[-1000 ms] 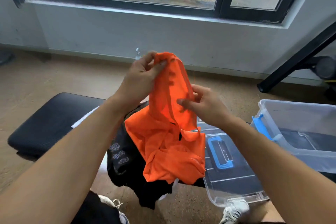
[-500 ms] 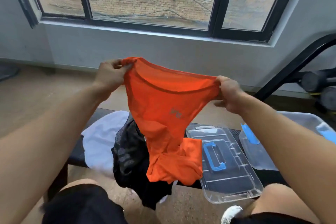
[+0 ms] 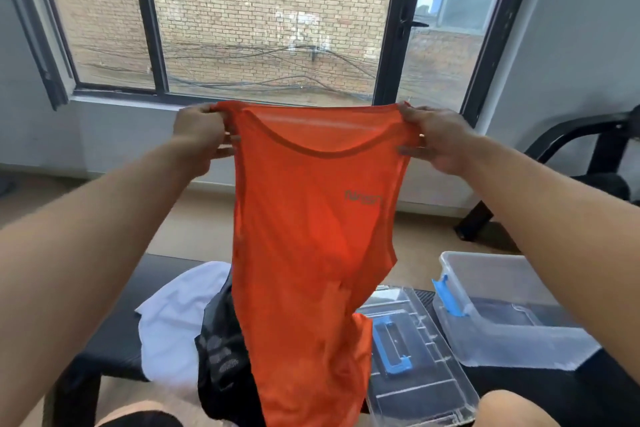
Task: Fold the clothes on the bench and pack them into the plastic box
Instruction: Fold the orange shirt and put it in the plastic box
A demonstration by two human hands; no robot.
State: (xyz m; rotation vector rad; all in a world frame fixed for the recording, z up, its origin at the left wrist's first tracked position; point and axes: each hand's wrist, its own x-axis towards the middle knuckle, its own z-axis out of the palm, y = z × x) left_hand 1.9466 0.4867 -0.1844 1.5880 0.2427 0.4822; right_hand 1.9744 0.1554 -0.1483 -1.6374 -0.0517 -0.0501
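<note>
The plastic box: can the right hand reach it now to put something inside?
Probably not yet. The right hand grips the orange shirt, as does the left hand. The box is open, lid off.

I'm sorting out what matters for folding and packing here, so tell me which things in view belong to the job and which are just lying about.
Belongs to the job:
orange shirt, held up by left hand and right hand
white garment
black garment
bench
plastic box
box lid

Just lying about:
black equipment frame
</note>
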